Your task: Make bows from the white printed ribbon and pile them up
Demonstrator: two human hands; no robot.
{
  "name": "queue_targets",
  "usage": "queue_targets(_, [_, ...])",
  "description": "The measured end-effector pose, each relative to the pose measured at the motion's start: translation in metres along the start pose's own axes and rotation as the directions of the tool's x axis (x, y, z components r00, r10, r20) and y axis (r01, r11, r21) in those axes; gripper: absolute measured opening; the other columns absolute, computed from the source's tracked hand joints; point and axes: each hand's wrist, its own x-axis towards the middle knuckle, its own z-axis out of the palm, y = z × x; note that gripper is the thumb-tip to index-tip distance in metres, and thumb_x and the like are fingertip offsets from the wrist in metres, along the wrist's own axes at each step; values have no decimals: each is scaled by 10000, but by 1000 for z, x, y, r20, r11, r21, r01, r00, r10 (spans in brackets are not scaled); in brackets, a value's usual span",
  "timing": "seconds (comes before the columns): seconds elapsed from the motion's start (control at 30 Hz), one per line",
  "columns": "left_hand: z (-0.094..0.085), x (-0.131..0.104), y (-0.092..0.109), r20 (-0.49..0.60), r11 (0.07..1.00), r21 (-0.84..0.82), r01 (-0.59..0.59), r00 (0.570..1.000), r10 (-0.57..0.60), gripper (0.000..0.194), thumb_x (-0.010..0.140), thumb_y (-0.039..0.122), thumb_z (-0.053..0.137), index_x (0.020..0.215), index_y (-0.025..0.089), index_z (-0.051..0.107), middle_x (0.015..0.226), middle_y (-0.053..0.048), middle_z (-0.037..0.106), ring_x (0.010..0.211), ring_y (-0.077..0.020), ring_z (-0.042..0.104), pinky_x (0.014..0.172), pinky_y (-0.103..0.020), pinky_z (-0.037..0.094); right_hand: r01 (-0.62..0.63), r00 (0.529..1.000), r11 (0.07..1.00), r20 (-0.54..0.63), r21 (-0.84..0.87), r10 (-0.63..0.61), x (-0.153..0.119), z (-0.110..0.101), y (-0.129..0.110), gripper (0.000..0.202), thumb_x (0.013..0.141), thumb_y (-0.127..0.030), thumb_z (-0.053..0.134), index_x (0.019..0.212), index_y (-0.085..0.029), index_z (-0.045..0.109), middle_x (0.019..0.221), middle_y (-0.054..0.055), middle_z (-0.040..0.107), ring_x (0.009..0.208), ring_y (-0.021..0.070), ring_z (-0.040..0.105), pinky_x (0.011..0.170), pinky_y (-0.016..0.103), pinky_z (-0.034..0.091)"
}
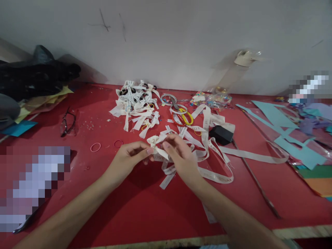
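Between my two hands is a small white ribbon bow (155,142), held above the red table. My left hand (132,154) pinches its left side with thumb and fingers. On the other side, my right hand (181,155) grips the bow's right loop and tail. Loose printed white ribbon (220,177) lies beneath and to the right of my right hand. Just beyond the hands rest scissors (183,116) with red and yellow handles. A pile of white ribbon bows (136,98), some on dark hair ties, sits farther back. Pink elastic bands (95,147) lie left of my left hand.
Eyeglasses (68,122) and a black plastic bag (31,76) are at left. A black block (221,134), a thin rod (256,183) and light-blue paper scraps (298,145) lie at right. A clear bottle (230,74) stands against the wall. The table's front edge (160,241) is close.
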Motion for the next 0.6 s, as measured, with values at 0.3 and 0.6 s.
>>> queue_targets(0.3, [-1,3,-4,-32,1000,24,3,999,-2,216,757,355,722,750,155,638,720,3,647,647,-101,566,637,-213,450,245,969,939,75,-242,-234,-11,2,-8,549,809,-361,695,1287,-268,441,1153,77,571,1037,208,570,876,347,493])
queue_targets(0.6, [-4,3,0,-15,995,88,44,999,-43,231,775,359,716,714,149,640,609,25,591,568,-74,489,578,-201,379,297,954,918,41,-263,-297,-2,-6,-5,44,873,-257,625,879,-233,662,886,32,665,841,173,629,752,311,499])
